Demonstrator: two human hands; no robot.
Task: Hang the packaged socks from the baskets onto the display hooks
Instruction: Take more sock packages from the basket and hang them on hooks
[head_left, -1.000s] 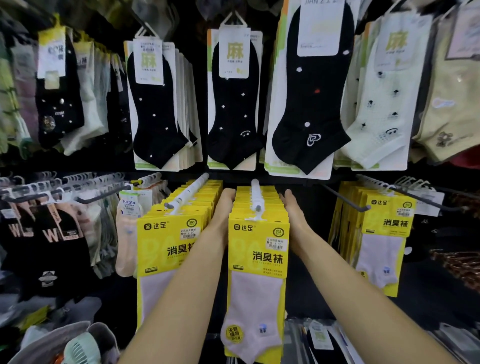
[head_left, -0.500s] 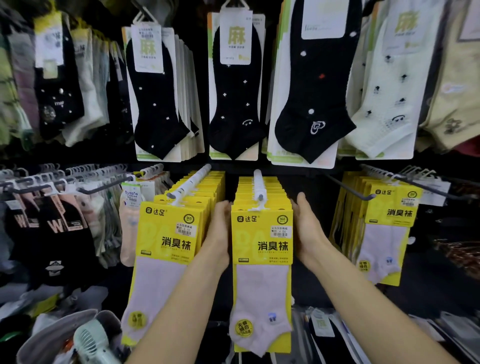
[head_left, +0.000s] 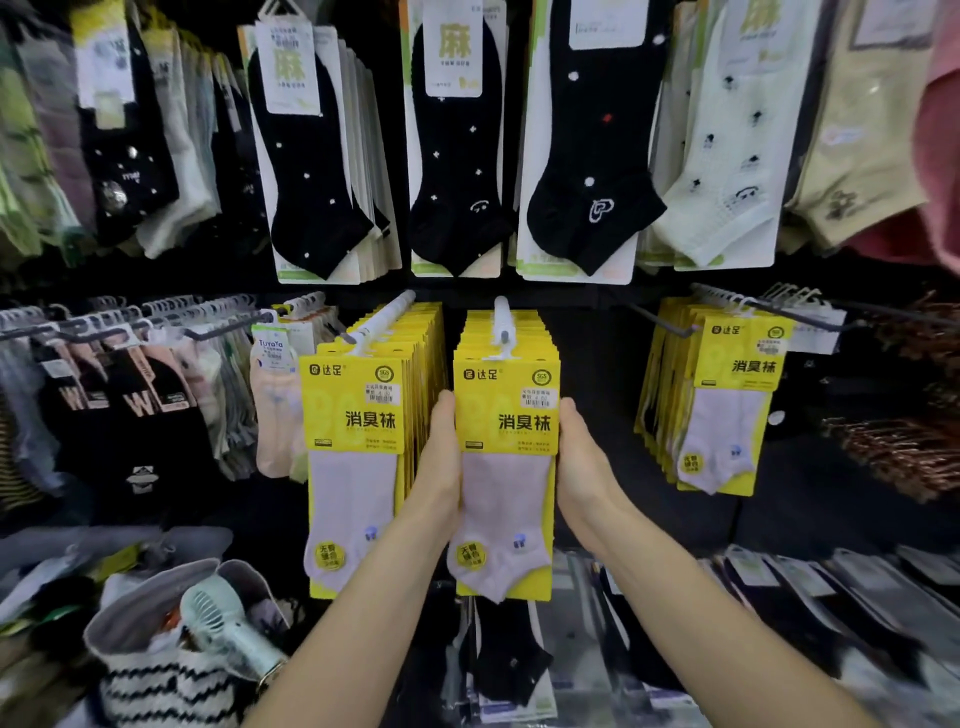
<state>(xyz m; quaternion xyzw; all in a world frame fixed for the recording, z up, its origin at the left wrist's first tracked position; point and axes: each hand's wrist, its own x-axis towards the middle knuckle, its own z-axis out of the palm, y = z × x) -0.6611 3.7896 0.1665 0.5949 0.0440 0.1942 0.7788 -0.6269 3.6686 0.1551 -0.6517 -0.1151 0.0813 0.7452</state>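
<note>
From the head camera, a stack of yellow sock packs (head_left: 505, 415) hangs on a white hook (head_left: 502, 318) in the middle of the wall. The left hand (head_left: 440, 457) presses flat on the stack's left edge. The right hand (head_left: 581, 462) presses flat on its right edge. The fingers of both hands are straight and hold the stack between them. Another yellow stack (head_left: 358, 415) hangs just beside it on the left. A small fan (head_left: 223, 626) sits in a striped bag (head_left: 156, 680) at the bottom left corner.
</note>
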